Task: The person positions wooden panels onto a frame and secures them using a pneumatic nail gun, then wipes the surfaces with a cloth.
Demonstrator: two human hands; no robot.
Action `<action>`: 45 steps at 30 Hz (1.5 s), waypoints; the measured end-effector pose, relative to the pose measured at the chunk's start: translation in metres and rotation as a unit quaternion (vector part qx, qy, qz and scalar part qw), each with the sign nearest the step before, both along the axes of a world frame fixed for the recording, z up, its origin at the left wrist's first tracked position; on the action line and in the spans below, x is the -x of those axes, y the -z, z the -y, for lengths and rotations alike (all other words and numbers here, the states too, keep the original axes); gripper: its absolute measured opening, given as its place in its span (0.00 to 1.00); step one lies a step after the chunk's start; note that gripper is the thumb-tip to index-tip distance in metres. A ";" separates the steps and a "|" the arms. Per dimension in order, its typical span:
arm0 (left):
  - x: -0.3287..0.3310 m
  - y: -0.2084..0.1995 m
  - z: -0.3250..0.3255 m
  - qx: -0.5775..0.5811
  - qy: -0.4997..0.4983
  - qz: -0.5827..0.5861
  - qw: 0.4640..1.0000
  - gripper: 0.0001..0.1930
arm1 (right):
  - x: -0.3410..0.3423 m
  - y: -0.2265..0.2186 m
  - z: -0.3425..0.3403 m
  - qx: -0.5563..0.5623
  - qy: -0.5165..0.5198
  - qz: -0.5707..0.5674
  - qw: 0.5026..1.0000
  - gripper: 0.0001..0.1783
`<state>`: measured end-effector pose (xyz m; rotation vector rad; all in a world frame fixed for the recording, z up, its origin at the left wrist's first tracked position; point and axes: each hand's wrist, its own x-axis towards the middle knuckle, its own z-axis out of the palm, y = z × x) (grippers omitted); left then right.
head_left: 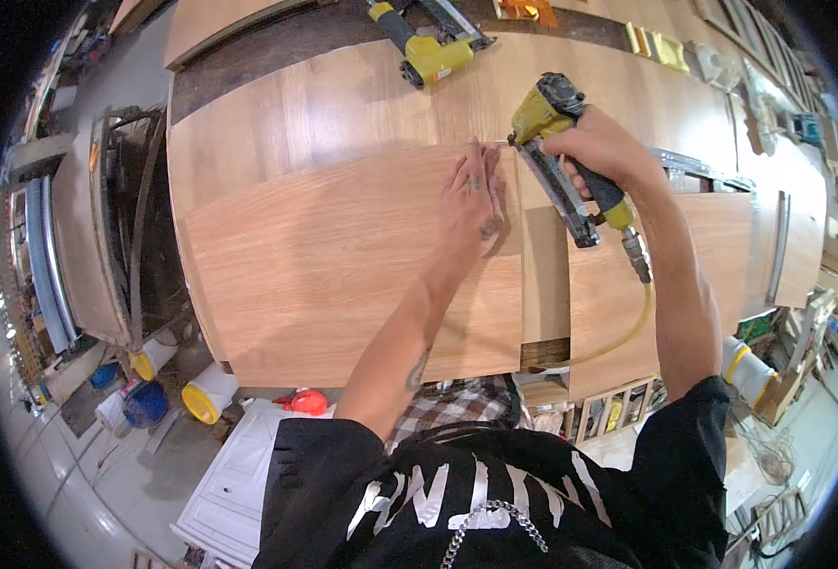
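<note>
Your right hand [597, 150] is wrapped round the nail gun [544, 112], nose just beside the far right corner of the wood panel [333, 275]. Panel's long axis runs left-right; your left hand [470, 201] lies flat on it, left of the gun.

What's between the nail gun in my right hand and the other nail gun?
In the head view, only bare wood shows between the held nail gun and the second one.
</note>
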<state>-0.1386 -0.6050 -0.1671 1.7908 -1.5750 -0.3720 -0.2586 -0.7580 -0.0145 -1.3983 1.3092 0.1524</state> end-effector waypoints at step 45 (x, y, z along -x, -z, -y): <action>-0.416 -0.009 -0.180 -0.160 -0.254 -0.145 0.943 0.40 | -0.508 -0.021 -0.171 0.089 -0.330 -0.208 0.916 0.19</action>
